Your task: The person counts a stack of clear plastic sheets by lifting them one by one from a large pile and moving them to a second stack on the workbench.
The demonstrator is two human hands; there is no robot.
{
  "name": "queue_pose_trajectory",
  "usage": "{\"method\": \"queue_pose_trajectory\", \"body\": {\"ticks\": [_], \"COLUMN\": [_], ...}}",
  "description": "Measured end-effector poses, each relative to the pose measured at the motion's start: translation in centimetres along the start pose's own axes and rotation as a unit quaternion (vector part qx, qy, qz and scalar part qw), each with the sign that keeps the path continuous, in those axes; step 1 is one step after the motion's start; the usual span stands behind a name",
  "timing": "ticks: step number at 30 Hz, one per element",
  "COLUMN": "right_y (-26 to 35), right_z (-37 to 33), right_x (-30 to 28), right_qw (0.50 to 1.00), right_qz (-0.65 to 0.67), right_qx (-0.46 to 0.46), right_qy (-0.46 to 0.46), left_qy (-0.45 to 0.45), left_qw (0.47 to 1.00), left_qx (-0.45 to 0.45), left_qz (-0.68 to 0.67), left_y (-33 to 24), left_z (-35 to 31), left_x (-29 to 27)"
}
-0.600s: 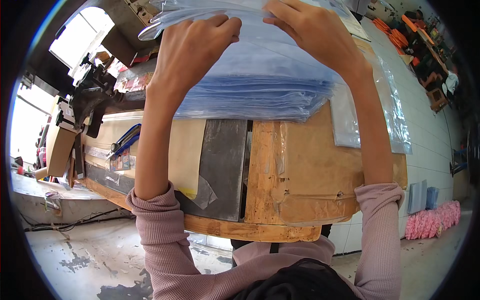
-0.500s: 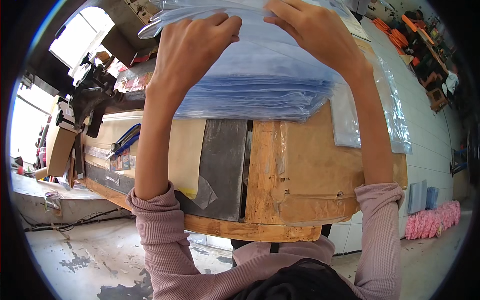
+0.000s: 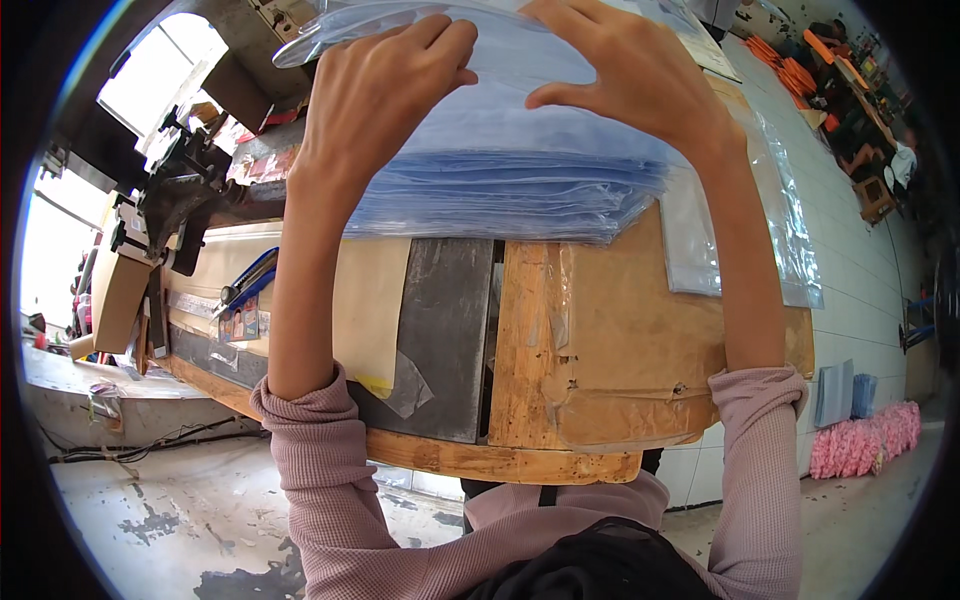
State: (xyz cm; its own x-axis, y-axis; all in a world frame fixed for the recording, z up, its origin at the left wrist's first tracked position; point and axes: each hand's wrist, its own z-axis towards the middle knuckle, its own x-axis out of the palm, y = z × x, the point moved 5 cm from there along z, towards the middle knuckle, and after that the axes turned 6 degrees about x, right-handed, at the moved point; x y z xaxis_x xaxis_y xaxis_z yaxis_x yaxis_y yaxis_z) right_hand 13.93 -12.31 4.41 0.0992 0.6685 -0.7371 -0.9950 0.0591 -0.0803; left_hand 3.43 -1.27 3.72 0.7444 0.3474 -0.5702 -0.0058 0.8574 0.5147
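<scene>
A thick stack of bluish clear plastic sheets (image 3: 510,190) lies on the far part of the table, its near edges layered and slightly uneven. Above it, my left hand (image 3: 395,90) is closed on a lifted clear plastic sheet (image 3: 310,40), whose curled edge sticks out to the left. My right hand (image 3: 635,70) is open over the stack's right side, thumb stretched away from the fingers. Its fingertips are near the top edge of the picture, by the raised plastic, and whether they touch it is hard to see.
On the table's left lies a blue utility knife (image 3: 248,280), beside a dark metal clamp-like device (image 3: 185,200). Brown paper (image 3: 640,330) and a dark plate (image 3: 445,340) cover the near tabletop. Loose clear plastic bags (image 3: 795,230) overhang the right edge. A pink bundle (image 3: 865,440) sits on the floor.
My right thumb has swung away from its fingers and down, opening that hand. My left hand has shifted slightly up and left, still with the plastic sheet.
</scene>
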Motion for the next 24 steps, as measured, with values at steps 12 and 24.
{"method": "queue_pose_trajectory", "body": {"ticks": [12, 24], "right_y": [-0.9, -1.4], "right_z": [0.4, 0.2], "right_x": [0.1, 0.2], "right_qw": [0.997, 0.996], "right_qz": [0.012, 0.004], "right_qx": [0.08, 0.094], "right_qy": [-0.016, -0.003], "left_qy": [0.019, 0.055], "left_qw": [0.998, 0.99], "left_qx": [-0.007, -0.126], "left_qz": [-0.066, -0.042], "left_y": [2.9, 5.0], "left_z": [-1.8, -3.1], "left_x": [-1.2, -1.6]}}
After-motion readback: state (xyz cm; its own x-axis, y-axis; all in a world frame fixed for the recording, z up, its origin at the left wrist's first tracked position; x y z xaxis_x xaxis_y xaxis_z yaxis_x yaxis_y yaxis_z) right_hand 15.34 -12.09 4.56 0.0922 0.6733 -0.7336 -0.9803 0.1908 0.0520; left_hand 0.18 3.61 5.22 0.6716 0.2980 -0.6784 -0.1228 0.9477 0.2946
